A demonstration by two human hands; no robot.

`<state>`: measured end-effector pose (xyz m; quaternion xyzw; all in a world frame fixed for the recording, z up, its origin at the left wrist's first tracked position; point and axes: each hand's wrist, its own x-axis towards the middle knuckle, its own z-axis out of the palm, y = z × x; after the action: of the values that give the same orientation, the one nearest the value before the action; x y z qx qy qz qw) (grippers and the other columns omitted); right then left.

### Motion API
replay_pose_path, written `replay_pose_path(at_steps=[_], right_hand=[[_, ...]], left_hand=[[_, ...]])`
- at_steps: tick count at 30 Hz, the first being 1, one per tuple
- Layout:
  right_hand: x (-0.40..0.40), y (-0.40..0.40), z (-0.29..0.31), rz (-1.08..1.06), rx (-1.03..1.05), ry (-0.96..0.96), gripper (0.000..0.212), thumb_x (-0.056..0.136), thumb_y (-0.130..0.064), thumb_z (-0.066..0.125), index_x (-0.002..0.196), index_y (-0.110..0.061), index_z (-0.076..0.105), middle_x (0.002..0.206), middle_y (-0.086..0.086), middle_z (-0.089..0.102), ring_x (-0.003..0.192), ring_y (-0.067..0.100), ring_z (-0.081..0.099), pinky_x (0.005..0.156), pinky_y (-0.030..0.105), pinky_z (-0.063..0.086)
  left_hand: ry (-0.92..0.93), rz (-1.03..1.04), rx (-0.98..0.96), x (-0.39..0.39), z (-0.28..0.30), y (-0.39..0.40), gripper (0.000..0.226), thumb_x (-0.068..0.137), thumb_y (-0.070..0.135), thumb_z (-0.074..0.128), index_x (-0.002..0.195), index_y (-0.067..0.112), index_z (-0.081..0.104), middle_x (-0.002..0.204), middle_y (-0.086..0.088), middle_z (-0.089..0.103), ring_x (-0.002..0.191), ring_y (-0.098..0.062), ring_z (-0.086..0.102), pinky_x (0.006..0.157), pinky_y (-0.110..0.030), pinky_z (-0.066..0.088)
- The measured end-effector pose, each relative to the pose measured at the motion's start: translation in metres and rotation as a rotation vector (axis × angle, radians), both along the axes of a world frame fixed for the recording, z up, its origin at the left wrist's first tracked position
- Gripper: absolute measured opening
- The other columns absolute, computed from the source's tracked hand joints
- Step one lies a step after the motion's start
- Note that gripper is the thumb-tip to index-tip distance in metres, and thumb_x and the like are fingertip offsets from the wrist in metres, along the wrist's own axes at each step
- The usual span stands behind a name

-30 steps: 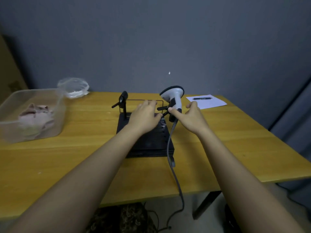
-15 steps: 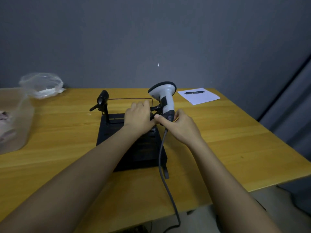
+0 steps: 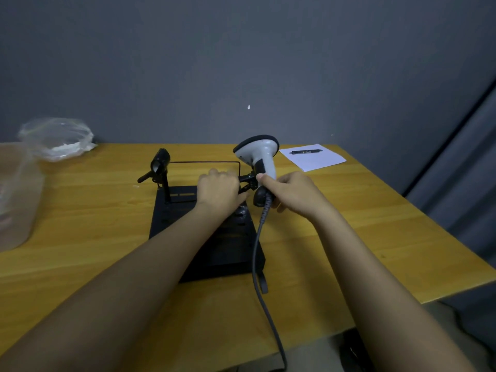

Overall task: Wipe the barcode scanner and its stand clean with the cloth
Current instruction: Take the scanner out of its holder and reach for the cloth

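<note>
A white barcode scanner [image 3: 259, 153] with a dark rim and handle stands upright at the right side of a black metal stand [image 3: 177, 210] on the wooden table. My right hand [image 3: 292, 191] is wrapped around the scanner's handle, where the grey cable [image 3: 257, 245] leaves it. My left hand [image 3: 218, 190] rests on the stand by the clamp that holds the scanner, fingers curled on the bracket. The cloth is barely visible inside a clear plastic tub [image 3: 16, 200] at the far left edge.
A crumpled clear plastic bag [image 3: 57, 138] lies at the table's back left. A sheet of paper [image 3: 316, 159] with a pen [image 3: 306, 151] on it lies at the back right. The cable runs over the table's front edge [image 3: 295, 347]. A grey wall stands behind.
My right hand moved from beside the scanner onto its handle and closed around it. My left hand slid right to the clamp. The view shifted right, pushing the tub mostly out of frame.
</note>
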<state>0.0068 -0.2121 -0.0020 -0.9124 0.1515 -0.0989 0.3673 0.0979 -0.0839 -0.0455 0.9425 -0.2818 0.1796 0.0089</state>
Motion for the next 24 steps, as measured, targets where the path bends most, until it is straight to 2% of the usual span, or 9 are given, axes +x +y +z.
replay_pose_path(at_steps=[3,5,7,9,12,14,17,22,24], right_hand=[[0.004,0.0,0.004,0.012,0.071,0.036,0.053,0.087,-0.05,0.054,0.065,-0.004,0.068,0.069,0.013,0.072,0.056,0.019,0.064,0.044,0.02,0.042],[0.006,-0.001,0.003,0.0,0.119,0.024,0.047,0.086,-0.047,0.057,0.057,-0.01,0.062,0.062,0.01,0.066,0.052,0.015,0.059,0.039,0.015,0.038],[0.006,0.0,-0.002,-0.022,0.164,-0.011,0.049,0.083,-0.047,0.059,0.055,-0.007,0.06,0.058,0.008,0.062,0.05,0.014,0.055,0.045,0.018,0.04],[0.008,0.002,-0.009,-0.055,0.168,-0.069,0.055,0.078,-0.051,0.06,0.06,0.001,0.063,0.057,0.009,0.057,0.052,0.017,0.051,0.055,0.03,0.041],[0.007,0.006,-0.015,-0.1,0.125,-0.151,0.048,0.077,-0.049,0.059,0.057,-0.006,0.058,0.054,0.008,0.049,0.051,0.019,0.043,0.054,0.033,0.034],[0.007,0.008,-0.016,-0.121,0.123,-0.189,0.051,0.077,-0.046,0.059,0.055,0.0,0.053,0.053,0.009,0.046,0.05,0.02,0.04,0.052,0.033,0.031],[0.007,0.011,-0.018,-0.134,0.136,-0.204,0.06,0.074,-0.048,0.058,0.067,0.012,0.058,0.055,0.011,0.048,0.051,0.02,0.04,0.052,0.034,0.031],[0.008,0.014,-0.024,-0.144,0.146,-0.26,0.065,0.07,-0.054,0.055,0.071,0.01,0.061,0.063,0.025,0.061,0.052,0.022,0.047,0.051,0.034,0.034],[0.01,0.015,-0.021,-0.135,0.141,-0.294,0.064,0.068,-0.055,0.054,0.07,0.009,0.063,0.068,0.025,0.066,0.052,0.025,0.055,0.05,0.037,0.04]], left_hand=[[-0.004,-0.007,0.024,0.002,0.0,0.0,0.05,0.089,0.056,0.046,0.096,0.007,0.057,0.093,-0.009,0.066,0.093,-0.028,0.058,0.062,-0.033,0.033],[-0.024,-0.016,0.043,0.003,-0.002,-0.001,0.05,0.089,0.056,0.046,0.093,0.008,0.056,0.09,-0.009,0.066,0.089,-0.027,0.059,0.062,-0.032,0.032],[-0.051,-0.026,0.055,0.003,-0.003,-0.001,0.047,0.09,0.056,0.045,0.086,0.01,0.053,0.086,-0.007,0.066,0.085,-0.026,0.059,0.061,-0.032,0.031],[-0.069,-0.034,0.067,0.004,-0.002,-0.001,0.045,0.091,0.055,0.044,0.081,0.011,0.046,0.08,-0.006,0.061,0.079,-0.025,0.058,0.062,-0.032,0.031],[-0.066,-0.04,0.08,0.005,-0.003,-0.003,0.045,0.092,0.053,0.042,0.076,0.011,0.043,0.071,-0.003,0.049,0.067,-0.022,0.045,0.064,-0.032,0.029],[-0.055,-0.039,0.087,0.005,-0.005,-0.004,0.044,0.093,0.05,0.041,0.075,0.011,0.045,0.065,-0.002,0.045,0.064,-0.02,0.042,0.064,-0.032,0.029],[-0.044,-0.038,0.091,0.004,-0.006,-0.006,0.04,0.094,0.046,0.04,0.075,0.011,0.045,0.055,0.0,0.033,0.063,-0.02,0.042,0.065,-0.032,0.029],[-0.022,-0.018,0.079,0.006,-0.005,-0.004,0.035,0.095,0.043,0.04,0.077,0.013,0.044,0.054,0.001,0.031,0.057,-0.018,0.039,0.066,-0.031,0.028],[-0.009,0.0,0.081,0.01,-0.004,-0.001,0.036,0.095,0.043,0.039,0.076,0.013,0.045,0.054,0.001,0.032,0.057,-0.019,0.04,0.066,-0.031,0.028]])
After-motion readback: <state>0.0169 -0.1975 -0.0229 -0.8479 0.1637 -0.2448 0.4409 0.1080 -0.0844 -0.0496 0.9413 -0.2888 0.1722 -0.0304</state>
